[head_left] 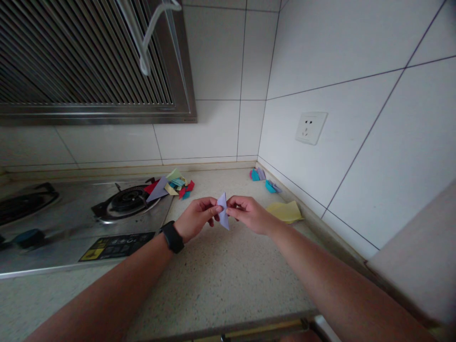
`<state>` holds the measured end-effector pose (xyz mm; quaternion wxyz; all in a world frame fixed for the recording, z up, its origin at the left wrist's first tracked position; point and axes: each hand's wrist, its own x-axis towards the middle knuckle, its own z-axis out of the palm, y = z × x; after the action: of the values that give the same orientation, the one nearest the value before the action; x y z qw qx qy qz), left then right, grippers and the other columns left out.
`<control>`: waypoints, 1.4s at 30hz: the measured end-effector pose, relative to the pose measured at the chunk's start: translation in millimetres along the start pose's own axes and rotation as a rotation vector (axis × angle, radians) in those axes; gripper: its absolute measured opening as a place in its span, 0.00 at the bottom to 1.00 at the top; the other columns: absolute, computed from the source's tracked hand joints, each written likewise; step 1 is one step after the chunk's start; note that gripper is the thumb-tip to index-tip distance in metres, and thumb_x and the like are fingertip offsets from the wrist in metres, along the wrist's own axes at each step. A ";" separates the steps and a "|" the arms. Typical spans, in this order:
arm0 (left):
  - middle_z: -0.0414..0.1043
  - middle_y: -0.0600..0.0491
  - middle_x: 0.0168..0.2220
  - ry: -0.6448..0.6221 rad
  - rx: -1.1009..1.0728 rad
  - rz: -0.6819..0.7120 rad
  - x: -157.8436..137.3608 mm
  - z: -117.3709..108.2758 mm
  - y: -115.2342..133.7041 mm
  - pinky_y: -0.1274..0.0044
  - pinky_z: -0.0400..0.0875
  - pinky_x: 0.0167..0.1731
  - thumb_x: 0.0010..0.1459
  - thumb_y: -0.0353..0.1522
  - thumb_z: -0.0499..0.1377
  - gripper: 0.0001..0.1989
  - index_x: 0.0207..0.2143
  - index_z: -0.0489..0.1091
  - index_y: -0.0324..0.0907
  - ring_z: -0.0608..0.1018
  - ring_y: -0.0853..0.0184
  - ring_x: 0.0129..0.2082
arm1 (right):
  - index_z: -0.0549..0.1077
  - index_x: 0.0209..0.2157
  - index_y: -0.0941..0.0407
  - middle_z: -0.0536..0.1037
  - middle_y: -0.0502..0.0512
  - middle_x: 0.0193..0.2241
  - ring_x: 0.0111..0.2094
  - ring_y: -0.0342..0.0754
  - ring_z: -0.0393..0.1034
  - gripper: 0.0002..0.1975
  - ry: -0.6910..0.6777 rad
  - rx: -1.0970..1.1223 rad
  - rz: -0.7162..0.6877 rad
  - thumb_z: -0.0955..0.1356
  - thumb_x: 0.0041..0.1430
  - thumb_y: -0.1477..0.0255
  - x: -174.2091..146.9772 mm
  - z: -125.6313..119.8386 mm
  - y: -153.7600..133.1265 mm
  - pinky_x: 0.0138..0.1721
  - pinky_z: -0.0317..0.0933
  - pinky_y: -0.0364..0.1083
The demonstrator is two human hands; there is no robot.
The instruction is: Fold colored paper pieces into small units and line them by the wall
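Note:
Between my two hands, above the speckled countertop [221,285], is a piece of folded lavender paper [223,213] with pointed ends at top and bottom. My left hand [197,216], below a black wristwatch [172,236], pinches its left side with thumb and fingers. My right hand [249,213] pinches the right side near the middle. The fingertips hide part of the folds. Yellow paper [285,212] lies on the counter just beyond my right wrist.
Folded paper pieces in several colours [178,183] are heaped beside the gas stove [131,202], some over its burner. Small blue and lavender folded pieces [272,186] lie by the right wall. A range hood [142,114] hangs above left. A socket [311,128] is on the wall.

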<state>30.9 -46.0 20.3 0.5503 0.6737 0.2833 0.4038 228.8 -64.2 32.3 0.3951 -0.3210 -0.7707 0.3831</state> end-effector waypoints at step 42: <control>0.68 0.56 0.25 -0.090 0.136 0.018 -2.2 -2.9 -3.1 0.82 0.65 0.22 0.55 0.40 0.61 0.13 0.31 0.68 0.38 0.70 0.73 0.24 | 0.71 0.34 0.58 0.71 0.50 0.27 0.27 0.41 0.64 0.10 -0.020 0.241 0.015 0.67 0.59 0.65 2.5 2.9 8.5 0.29 0.59 0.43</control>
<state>27.6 -45.6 17.0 0.5116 0.7296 0.2789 0.3579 226.7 -58.9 24.9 0.4200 -0.2733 -0.7206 0.4792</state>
